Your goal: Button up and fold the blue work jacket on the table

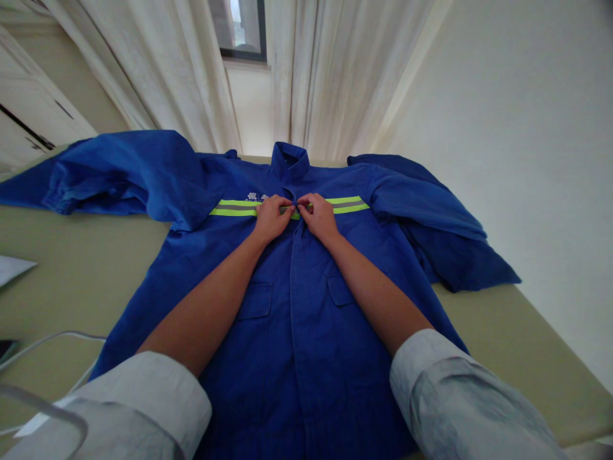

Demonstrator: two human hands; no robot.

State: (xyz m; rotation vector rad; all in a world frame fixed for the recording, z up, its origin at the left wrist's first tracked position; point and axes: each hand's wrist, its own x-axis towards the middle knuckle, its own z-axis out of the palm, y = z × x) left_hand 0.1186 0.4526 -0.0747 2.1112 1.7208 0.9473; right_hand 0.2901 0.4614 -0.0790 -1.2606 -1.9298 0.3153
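A royal-blue work jacket (268,358) lies spread face up on the table, its collar (288,161) at the far side. A yellow-green reflective strip (234,207) crosses the chest. My left hand (271,218) and my right hand (318,216) meet at the centre front, where the strip's two halves join. Their fingertips pinch the jacket's front edges together, and any fastening there is hidden by my fingers. Two flap chest pockets (255,300) sit below my forearms. Both sleeves lie bunched to the sides.
The olive-green table (81,281) extends beyond the jacket on both sides. A sheet of white paper (12,268), a white cable (52,342) and a dark object (6,350) lie at the left. White curtains (163,70) and a wall (502,128) stand beyond the table.
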